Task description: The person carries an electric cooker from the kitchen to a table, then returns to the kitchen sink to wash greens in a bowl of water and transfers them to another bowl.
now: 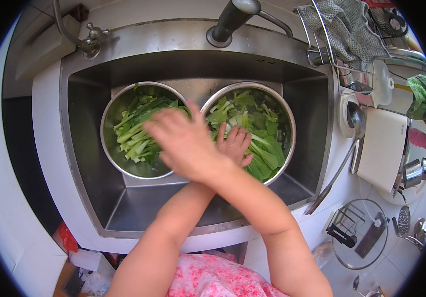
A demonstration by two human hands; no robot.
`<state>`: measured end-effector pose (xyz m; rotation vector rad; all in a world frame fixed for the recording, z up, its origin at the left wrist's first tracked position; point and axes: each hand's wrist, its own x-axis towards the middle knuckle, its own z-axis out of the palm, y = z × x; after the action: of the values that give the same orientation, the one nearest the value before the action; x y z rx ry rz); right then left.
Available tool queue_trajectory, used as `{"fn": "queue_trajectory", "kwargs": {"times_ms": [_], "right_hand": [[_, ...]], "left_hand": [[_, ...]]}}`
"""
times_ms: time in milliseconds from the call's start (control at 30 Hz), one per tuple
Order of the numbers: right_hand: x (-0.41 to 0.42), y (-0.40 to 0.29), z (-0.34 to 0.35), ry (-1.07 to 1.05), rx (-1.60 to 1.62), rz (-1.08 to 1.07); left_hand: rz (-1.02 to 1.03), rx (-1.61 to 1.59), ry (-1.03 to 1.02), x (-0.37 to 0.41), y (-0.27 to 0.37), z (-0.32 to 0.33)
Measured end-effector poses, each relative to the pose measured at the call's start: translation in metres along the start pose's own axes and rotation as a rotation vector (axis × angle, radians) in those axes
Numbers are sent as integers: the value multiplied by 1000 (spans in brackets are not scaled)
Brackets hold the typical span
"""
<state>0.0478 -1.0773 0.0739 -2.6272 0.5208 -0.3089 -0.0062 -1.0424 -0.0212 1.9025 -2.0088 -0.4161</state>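
Observation:
My forearms cross over the sink. My left hand (234, 144) reaches to the right and lies on leafy greens (265, 148) in the right metal bowl (293, 130), its fingers spread. Water shows among these leaves. Above it crosses my right arm, and my right hand (179, 139) is over the right side of the left metal bowl (103, 139). It is blurred, with fingers apart and nothing visible in it. Cut greens with pale stalks (133, 139) fill much of that bowl; my right hand hides some of them.
Both bowls stand in a stainless steel sink (153, 219). A dark faucet (231, 18) rises behind it, and a small tap with a cross handle (94, 37) stands at left. To the right are a long-handled ladle (335, 174), a wire rack (326, 37) and a glass lid (369, 245).

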Motion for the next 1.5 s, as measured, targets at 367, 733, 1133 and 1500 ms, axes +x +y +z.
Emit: {"fn": "queue_trajectory", "kwargs": {"times_ms": [367,733,1133,1500], "right_hand": [[-60,142,6,-128,-102,345],[-107,179,-44,-38,-63,544],[-121,223,-8,-97,447,867],[-107,186,-22,-416,283,761]], "left_hand": [[-27,-16,64,0,2,5],[-15,-27,53,2,0,0],[-5,-42,81,2,3,0],[28,-151,151,-5,-3,0]]}}
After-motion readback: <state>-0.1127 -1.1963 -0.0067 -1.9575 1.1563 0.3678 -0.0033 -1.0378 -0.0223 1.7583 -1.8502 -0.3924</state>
